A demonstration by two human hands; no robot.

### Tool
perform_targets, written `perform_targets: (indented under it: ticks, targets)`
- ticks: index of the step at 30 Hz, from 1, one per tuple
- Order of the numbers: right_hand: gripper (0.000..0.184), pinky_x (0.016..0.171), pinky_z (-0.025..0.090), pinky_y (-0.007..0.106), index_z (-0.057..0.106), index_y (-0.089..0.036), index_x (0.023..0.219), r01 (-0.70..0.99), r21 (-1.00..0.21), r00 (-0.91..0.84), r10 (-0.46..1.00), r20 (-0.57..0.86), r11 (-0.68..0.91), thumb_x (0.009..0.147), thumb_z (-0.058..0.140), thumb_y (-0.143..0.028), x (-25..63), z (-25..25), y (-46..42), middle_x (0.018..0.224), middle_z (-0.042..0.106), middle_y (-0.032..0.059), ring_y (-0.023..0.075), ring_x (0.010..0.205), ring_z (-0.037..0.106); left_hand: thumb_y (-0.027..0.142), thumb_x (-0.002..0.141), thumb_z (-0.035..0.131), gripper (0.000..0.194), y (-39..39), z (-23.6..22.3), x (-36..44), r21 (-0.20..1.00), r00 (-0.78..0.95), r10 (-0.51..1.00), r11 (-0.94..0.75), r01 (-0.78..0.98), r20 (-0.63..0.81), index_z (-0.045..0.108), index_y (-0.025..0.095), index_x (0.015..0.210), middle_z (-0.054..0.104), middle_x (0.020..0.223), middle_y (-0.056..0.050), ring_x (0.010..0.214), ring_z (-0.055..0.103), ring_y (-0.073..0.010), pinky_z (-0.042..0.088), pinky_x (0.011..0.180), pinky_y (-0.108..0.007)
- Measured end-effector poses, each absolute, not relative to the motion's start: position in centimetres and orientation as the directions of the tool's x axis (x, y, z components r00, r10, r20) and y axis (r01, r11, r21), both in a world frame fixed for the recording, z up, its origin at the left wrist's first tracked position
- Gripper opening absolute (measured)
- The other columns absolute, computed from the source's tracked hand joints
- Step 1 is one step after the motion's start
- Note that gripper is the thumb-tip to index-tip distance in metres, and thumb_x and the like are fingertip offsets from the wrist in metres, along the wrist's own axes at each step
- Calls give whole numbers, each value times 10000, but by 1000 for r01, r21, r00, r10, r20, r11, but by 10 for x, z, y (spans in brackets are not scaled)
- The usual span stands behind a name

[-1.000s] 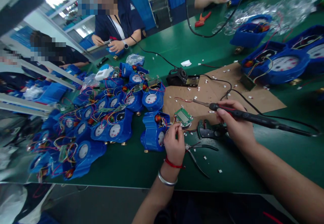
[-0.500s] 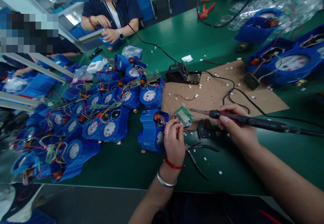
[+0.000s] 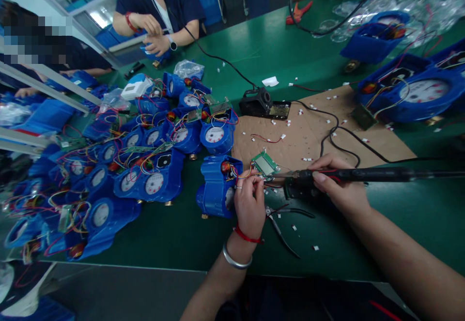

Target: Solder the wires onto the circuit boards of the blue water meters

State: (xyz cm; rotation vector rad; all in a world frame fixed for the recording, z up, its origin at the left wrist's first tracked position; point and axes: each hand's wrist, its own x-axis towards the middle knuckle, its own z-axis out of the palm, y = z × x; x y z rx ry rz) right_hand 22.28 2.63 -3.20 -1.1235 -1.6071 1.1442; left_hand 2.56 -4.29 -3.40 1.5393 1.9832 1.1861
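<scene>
Left hand [image 3: 250, 204] pinching wires at the green board [image 3: 265, 165] beside a blue meter [image 3: 217, 185], right hand [image 3: 339, 188] gripping the iron [image 3: 363, 175] — tip at the board's edge, pliers [image 3: 281, 219] just beside, bare cardboard [image 3: 312, 137] beyond.

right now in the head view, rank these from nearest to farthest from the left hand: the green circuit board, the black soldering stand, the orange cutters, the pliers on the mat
1. Green circuit board, just above the left hand. The pliers, just to its right, are too close to rank against it.
2. Black soldering stand, farther up at the cardboard's top edge.
3. Orange cutters, far across the table near another person's arm.
</scene>
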Motion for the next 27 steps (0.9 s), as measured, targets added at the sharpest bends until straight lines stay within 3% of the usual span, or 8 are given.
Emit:
perform_targets:
  ticks: [7, 27]
  targets:
    - [88, 527, 419, 281, 607, -244, 871, 202, -951, -295, 941, 168, 233, 838, 610, -325, 222, -28, 27, 763, 588, 19, 163, 630, 543, 199, 905, 478, 105, -43, -33, 26, 802, -342, 919, 50, 595, 197, 574, 186, 864, 573, 1134, -91, 1078, 536, -205, 456, 875, -349]
    - [61, 548, 431, 264, 601, -231, 873, 220, -932, -339, 919, 203, 287, 838, 609, -281, 221, -27, 28, 761, 594, 12, 151, 635, 555, 176, 899, 479, 94, -42, -33, 26, 797, -342, 919, 55, 602, 195, 564, 183, 859, 559, 1144, -90, 1056, 543, -192, 484, 785, -289]
